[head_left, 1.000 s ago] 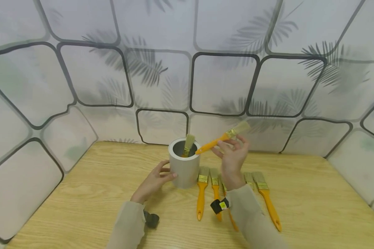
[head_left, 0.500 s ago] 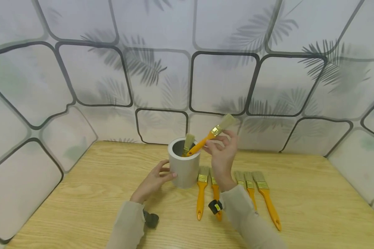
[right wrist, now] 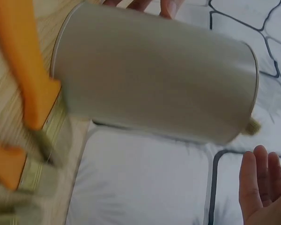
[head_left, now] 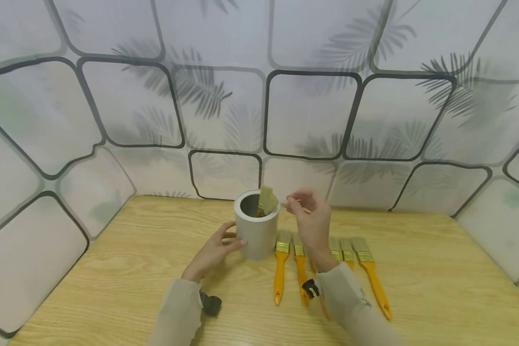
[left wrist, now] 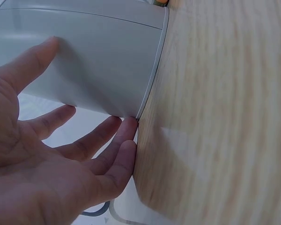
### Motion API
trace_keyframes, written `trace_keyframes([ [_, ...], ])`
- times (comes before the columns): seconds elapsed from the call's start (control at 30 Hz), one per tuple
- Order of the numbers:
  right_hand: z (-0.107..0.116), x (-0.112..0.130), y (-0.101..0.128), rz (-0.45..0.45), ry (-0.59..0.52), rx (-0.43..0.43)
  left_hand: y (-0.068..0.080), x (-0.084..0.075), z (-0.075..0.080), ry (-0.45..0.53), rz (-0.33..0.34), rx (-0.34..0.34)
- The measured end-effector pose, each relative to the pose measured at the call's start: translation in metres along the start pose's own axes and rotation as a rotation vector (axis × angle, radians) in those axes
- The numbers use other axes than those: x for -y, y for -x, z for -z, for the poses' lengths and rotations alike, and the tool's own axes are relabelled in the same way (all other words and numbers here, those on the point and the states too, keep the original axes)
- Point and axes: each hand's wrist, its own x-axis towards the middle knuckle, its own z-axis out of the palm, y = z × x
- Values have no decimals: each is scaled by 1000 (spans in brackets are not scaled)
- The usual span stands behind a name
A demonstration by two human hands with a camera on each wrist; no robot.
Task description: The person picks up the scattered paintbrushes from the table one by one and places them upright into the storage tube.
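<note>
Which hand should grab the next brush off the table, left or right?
Right, most likely. The right hand is free and hovers above the row of brushes, which lie on its side of the grey cup. The left hand is steadying that cup.

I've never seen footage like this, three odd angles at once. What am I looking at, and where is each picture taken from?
No machine here: a person wears three cameras. The wide picture comes from the head, looking down at a light wooden table. The other two come from the wrists. The left hand rests its fingers against a grey cylindrical cup, seen close up from the left wrist. The right hand hovers beside the cup's rim with nothing in it. Two brushes stand in the cup, bristles up. Several orange-handled paintbrushes lie in a row beside the cup.
</note>
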Motion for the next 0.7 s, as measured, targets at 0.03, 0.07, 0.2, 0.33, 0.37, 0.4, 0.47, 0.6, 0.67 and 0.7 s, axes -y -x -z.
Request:
trace_keyframes([
  [0.03, 6, -1, -1, -3, 10, -6, 0, 0, 0, 0, 0, -1],
  [0.07, 11, -1, -1, -5, 21, -14, 0, 0, -1, 3, 0, 1],
  [0.2, 35, -5, -3, -26, 67, -36, -1, 0, -1, 7, -1, 2],
  [0.33, 55, -5, -4, -65, 107, -43, -1, -1, -1, 3, -2, 6],
  [0.37, 60, -4, -4, -78, 112, -42, -1, -1, 0, -4, -6, 8],
  [0.4, 64, -3, -5, -92, 122, -40, -1, -2, 0, -6, -8, 6],
  [0.47, 71, -3, -5, -130, 137, -40, -1, -2, 0, -9, -8, 5],
  [0.6, 84, -1, -5, -210, 171, -50, 0, -2, 0, -17, -12, 13],
  [0.67, 90, 0, -4, -246, 185, -55, 0, -3, 0, -19, -11, 15],
  [0.7, 92, -1, -4, -261, 193, -58, -1, -3, 0, -20, -11, 15],
])
